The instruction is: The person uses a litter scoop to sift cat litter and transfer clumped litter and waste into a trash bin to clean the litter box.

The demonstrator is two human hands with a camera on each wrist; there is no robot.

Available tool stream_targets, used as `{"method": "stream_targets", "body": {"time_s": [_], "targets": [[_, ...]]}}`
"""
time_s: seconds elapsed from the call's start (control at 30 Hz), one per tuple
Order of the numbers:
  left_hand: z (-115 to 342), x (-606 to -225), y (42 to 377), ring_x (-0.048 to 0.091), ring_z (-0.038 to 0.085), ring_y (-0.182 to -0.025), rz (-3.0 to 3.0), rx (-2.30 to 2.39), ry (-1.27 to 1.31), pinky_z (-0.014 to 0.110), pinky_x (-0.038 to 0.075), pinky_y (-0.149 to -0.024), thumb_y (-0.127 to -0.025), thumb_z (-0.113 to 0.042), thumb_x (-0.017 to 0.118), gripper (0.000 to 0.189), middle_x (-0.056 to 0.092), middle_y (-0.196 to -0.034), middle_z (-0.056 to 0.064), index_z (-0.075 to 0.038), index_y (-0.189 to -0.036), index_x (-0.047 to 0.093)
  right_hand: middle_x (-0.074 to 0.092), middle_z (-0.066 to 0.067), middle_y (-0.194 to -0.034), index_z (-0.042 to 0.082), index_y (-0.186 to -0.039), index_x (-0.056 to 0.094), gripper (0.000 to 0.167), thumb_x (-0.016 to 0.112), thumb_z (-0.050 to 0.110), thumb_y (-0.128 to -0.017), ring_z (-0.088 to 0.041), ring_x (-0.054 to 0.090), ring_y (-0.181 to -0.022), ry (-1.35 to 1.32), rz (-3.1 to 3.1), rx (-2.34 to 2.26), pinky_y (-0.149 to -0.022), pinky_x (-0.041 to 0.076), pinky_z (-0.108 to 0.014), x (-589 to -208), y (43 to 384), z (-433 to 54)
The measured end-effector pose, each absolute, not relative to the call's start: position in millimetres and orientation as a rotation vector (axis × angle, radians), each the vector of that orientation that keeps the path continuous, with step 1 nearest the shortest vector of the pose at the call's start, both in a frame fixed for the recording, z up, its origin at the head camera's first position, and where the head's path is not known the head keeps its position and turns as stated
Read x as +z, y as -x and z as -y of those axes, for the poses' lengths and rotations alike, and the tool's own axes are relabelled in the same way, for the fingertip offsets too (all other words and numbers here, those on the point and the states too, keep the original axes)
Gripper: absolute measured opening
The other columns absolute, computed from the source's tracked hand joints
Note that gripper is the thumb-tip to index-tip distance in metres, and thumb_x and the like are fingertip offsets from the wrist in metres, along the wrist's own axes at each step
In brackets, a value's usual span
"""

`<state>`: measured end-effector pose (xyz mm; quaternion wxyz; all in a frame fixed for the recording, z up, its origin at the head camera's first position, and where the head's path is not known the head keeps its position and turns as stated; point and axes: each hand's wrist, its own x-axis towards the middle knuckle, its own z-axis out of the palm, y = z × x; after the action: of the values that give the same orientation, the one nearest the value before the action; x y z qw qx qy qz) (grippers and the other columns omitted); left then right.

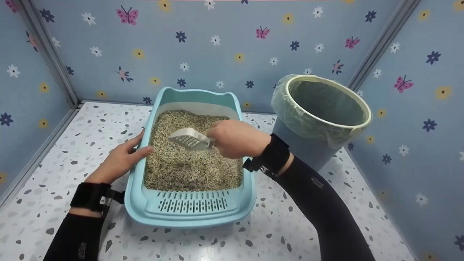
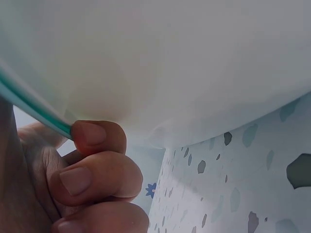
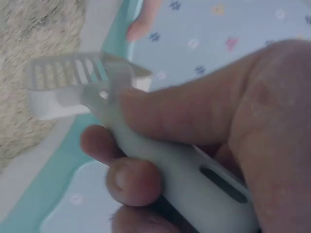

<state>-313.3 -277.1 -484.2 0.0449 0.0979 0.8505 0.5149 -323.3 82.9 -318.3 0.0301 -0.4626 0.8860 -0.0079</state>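
A blue litter box (image 1: 137, 188) full of grainy tan litter (image 1: 174, 159) stands on the speckled surface. My left hand (image 1: 121, 159) grips its left rim, thumb over the top edge; in the left wrist view the curled fingers (image 2: 97, 177) show under the rim, against the pale outer wall. With my right hand (image 1: 237, 139) I hold a white slotted litter scoop (image 1: 190, 139) over the litter. The right wrist view shows thumb and fingers wrapped round the scoop's handle (image 3: 194, 179); litter and rim show through its slots. Darker clumps (image 1: 192, 183) lie near the front of the litter.
To the right stands a tall bin (image 1: 301, 141) lined with a translucent bag (image 1: 286, 98). A wall with flowers and butterflies (image 1: 224, 43) rises behind, with side walls at left and right. The litter box has a slotted front ledge (image 1: 192, 215).
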Motion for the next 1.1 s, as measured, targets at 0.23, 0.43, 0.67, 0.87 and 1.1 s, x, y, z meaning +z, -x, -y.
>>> {"method": "stream_targets", "body": {"time_s": [0.23, 0.43, 0.67, 0.87, 1.1], "targets": [[276.9, -483.9, 312.6, 0.073, 0.042, -0.118, -2.599, 1.576, -0.296, 0.031, 0.063, -0.086, -0.113, -0.056, 0.061, 0.082, 0.061, -0.149, 0.037, -0.031, -0.179, 0.018, 0.069, -0.006, -0.089, 0.001, -0.101, 0.077, 0.019, 0.059, 0.003, -0.108, -0.023, 0.062, -0.075, 1.216, -2.832, -0.173, -0.078, 0.060, -0.042, -337.0, 360.2, -90.3], [277.1, -484.2, 312.4, 0.071, 0.043, -0.122, -2.602, 1.571, -0.283, 0.032, 0.063, -0.087, -0.113, -0.057, 0.061, 0.082, 0.056, -0.156, 0.037, -0.033, -0.179, 0.017, 0.078, -0.015, -0.110, -0.003, -0.119, 0.076, 0.021, 0.060, 0.005, -0.109, -0.029, 0.071, -0.091, 1.071, -2.876, -0.206, -0.094, 0.061, -0.045, -353.9, 373.7, -86.0], [276.9, -484.5, 313.1, 0.072, 0.041, -0.118, -2.600, 1.578, -0.289, 0.033, 0.063, -0.087, -0.113, -0.056, 0.061, 0.082, 0.057, -0.154, 0.036, -0.033, -0.179, 0.017, 0.075, -0.019, -0.132, -0.002, -0.136, 0.070, 0.029, 0.063, 0.012, -0.112, -0.030, 0.071, -0.105, 0.847, -2.813, -0.373, -0.098, 0.059, -0.044, -370.5, 372.2, -75.6], [276.0, -484.2, 314.0, 0.072, 0.041, -0.119, -2.604, 1.581, -0.316, 0.030, 0.062, -0.087, -0.113, -0.054, 0.061, 0.082, 0.059, -0.152, 0.035, -0.030, -0.179, 0.018, 0.072, -0.012, -0.104, 0.003, -0.126, 0.072, 0.023, 0.069, 0.015, -0.107, -0.023, 0.056, -0.077, 0.819, -2.718, -0.198, -0.076, 0.054, -0.039, -376.5, 368.1, -75.4], [278.0, -485.4, 313.9, 0.074, 0.039, -0.116, -2.606, 1.579, -0.304, 0.030, 0.063, -0.086, -0.113, -0.054, 0.062, 0.082, 0.065, -0.144, 0.034, -0.029, -0.179, 0.019, 0.049, 0.000, -0.078, 0.015, -0.085, 0.052, 0.023, 0.066, 0.005, -0.101, -0.019, 0.048, -0.067, 0.829, -2.646, -0.082, -0.063, 0.044, -0.032, -386.4, 361.9, -72.6]]}}
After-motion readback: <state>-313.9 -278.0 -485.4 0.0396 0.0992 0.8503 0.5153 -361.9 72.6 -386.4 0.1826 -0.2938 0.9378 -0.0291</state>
